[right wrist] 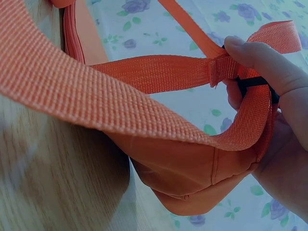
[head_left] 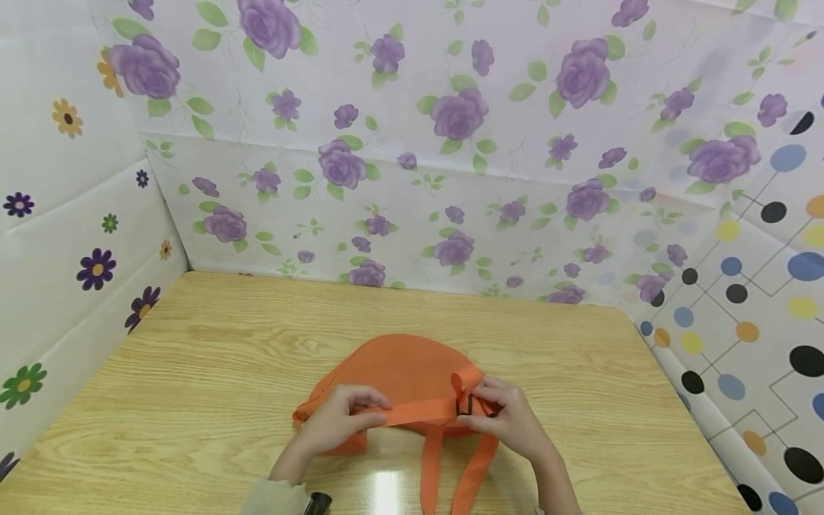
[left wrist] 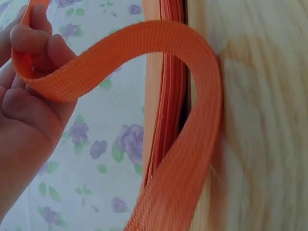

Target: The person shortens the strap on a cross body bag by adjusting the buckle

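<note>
An orange waist bag (head_left: 399, 365) lies on the table in the head view, its curved side facing away. My left hand (head_left: 341, 418) pinches the orange webbing strap (head_left: 421, 413) at the bag's left part. In the left wrist view, that strap (left wrist: 149, 36) loops away from the curled fingers. At the bag's right end my right hand (head_left: 511, 418) grips a black buckle (head_left: 464, 405) between thumb and fingers. The right wrist view shows webbing threaded through the buckle (right wrist: 254, 82), with a short loop sticking out above it. The palm hides part of the buckle.
Two strap lengths (head_left: 431, 465) hang toward the near edge of the wooden table (head_left: 244, 343). A small black object (head_left: 318, 503) shows beside the left sleeve (head_left: 275, 497). Floral sheeting (head_left: 412, 207) stands behind the table, with patterned sheets on both sides.
</note>
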A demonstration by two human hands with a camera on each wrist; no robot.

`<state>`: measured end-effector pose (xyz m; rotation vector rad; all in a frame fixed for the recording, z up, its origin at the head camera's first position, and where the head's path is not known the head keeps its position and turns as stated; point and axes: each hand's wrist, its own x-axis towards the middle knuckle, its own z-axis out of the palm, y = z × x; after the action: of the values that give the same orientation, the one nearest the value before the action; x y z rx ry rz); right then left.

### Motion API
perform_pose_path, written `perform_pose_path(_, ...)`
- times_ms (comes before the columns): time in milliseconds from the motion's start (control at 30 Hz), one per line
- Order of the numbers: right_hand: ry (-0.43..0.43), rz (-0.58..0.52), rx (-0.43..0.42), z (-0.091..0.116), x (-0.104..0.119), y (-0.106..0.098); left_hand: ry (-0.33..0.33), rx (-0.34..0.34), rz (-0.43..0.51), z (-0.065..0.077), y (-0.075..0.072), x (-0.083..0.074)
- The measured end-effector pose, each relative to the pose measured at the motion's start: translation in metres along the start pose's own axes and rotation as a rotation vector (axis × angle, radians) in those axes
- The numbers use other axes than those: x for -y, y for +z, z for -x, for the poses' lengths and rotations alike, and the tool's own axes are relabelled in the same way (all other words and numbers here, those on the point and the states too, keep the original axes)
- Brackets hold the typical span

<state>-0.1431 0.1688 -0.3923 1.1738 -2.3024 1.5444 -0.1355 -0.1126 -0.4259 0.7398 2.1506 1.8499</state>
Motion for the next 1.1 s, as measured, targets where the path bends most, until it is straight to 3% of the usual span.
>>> perform_pose_path(667, 0.042, 0.046, -0.009, 0.001, 0.001, 0.0, -0.023, -0.044, -0.044, 0.021, -0.024, 0.009)
perform_pose_path(833, 0.03, 0.035, -0.009, 0.001, 0.0, -0.001, -0.05, -0.07, -0.079, 0.028, -0.031, 0.011)
perform_pose_path(1100, 0.016, 0.04, -0.013, 0.0, 0.0, -0.001, -0.038, -0.078, -0.077, 0.036, -0.04, 0.013)
